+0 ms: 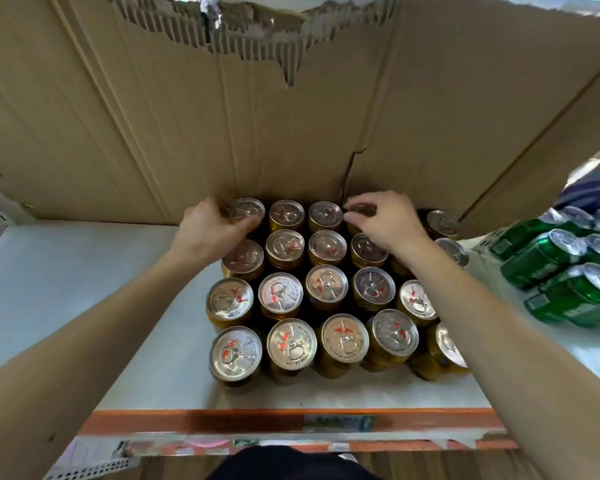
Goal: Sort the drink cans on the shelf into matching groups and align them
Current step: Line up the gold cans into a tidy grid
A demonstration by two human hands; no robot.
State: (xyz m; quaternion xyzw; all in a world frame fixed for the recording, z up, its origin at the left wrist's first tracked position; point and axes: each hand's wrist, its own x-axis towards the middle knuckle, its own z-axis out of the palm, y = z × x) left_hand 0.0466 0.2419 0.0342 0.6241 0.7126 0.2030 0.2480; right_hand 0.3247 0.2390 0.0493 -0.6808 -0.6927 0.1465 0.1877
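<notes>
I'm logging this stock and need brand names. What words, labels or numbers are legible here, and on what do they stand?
Nothing can be quoted.
Lids of the gold cans: a ring of tiny letters, too small to read.
Sides of the green cans: pale label patches, blurred.
Stickers on the orange shelf edge: blurred.
Cardboard: no print shows.

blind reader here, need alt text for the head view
The left hand and right hand each grip one in the back row of a block of gold cans on a white shelf. Cardboard stands behind; green cans sit at right.
</notes>
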